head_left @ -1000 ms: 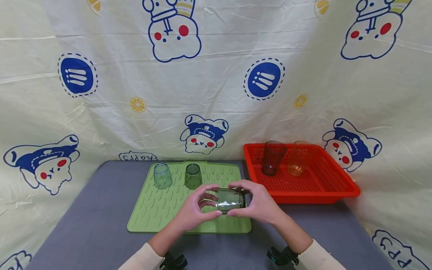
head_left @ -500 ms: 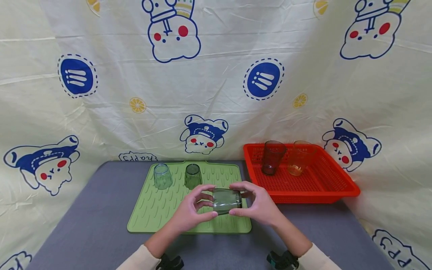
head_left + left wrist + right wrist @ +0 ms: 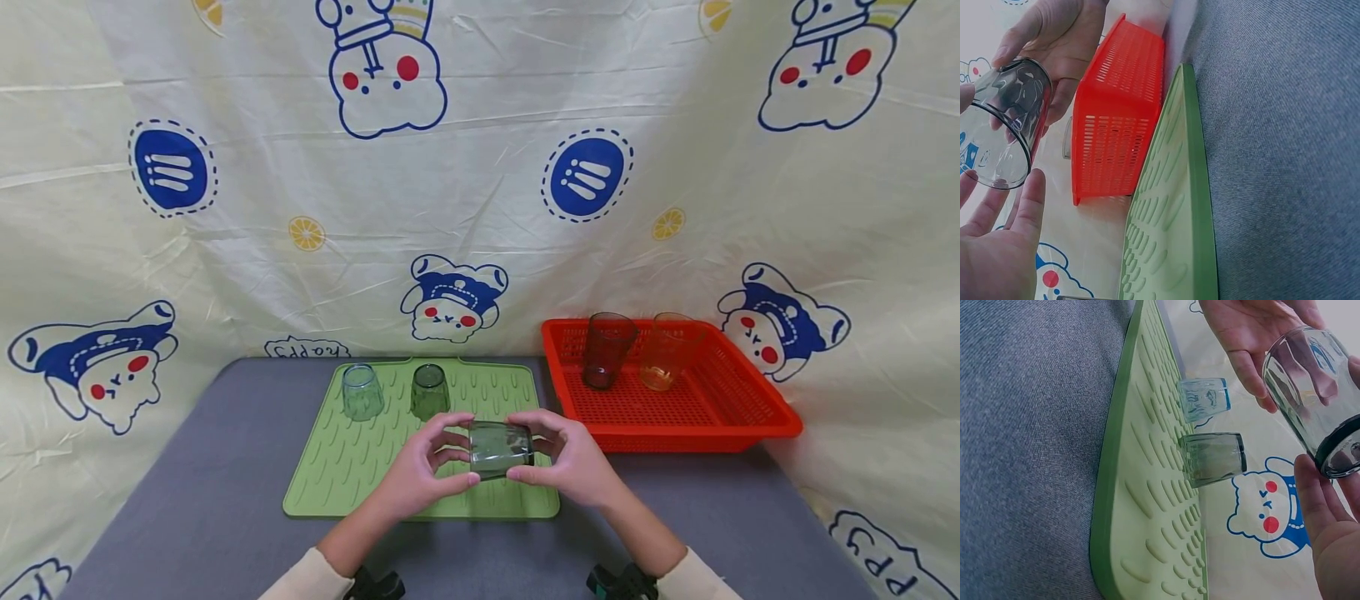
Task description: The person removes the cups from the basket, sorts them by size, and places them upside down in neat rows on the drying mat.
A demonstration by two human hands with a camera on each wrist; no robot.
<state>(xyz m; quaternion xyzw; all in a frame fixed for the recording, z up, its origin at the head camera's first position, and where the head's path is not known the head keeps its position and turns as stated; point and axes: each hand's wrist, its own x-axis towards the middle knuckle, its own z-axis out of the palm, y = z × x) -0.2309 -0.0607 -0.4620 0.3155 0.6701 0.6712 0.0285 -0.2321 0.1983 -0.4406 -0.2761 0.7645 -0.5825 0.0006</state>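
A smoky grey-green drinking glass [image 3: 498, 451] lies sideways in the air between both hands, above the right part of a green drying mat [image 3: 352, 475]. My left hand [image 3: 417, 472] pinches its open rim, thumb below and fingers above. At the thick base, my right hand [image 3: 576, 463] grips it the same way. The left wrist view shows the rim of the glass [image 3: 1017, 134] turned toward the left fingertips. In the right wrist view the dark base [image 3: 1344, 450] is by the right fingers. Behind the left hand, a bluish glass [image 3: 362, 393] and a darker green glass [image 3: 430, 393] stand upside down on the mat.
A red perforated basket [image 3: 712, 417] stands to the right of the mat. In it are a dark tumbler [image 3: 606, 354] and a clear amber-tinted tumbler [image 3: 660, 367]. A grey cloth [image 3: 217, 483] covers the table, with a printed curtain [image 3: 480, 192] behind.
Both hands have shifted slightly left and toward the body with the glass between them. The right fingers have moved a little along its base end. Mat, basket and other glasses stay put.
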